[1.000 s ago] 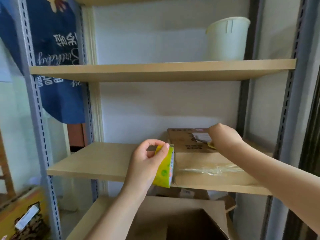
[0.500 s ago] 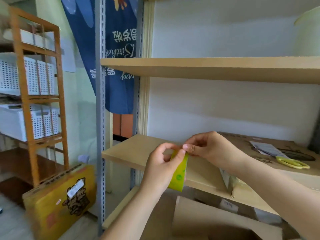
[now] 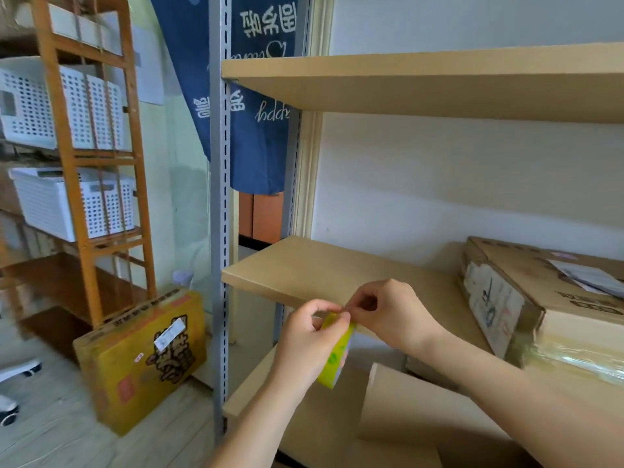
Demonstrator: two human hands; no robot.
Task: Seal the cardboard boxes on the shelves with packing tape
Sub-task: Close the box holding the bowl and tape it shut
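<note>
Here the left hand (image 3: 305, 346) grips the yellow-green tape roll (image 3: 336, 356) in front of the middle shelf (image 3: 304, 268), while the right hand (image 3: 388, 312) pinches at the roll's top edge. Farther right, a cardboard box (image 3: 526, 298) lies on that shelf, clear tape wrapped over its near end.

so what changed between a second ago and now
The right hand left the cardboard box on the shelf and came to the tape roll, its fingers now picking at the roll's top edge. The left hand still grips the roll.
</note>
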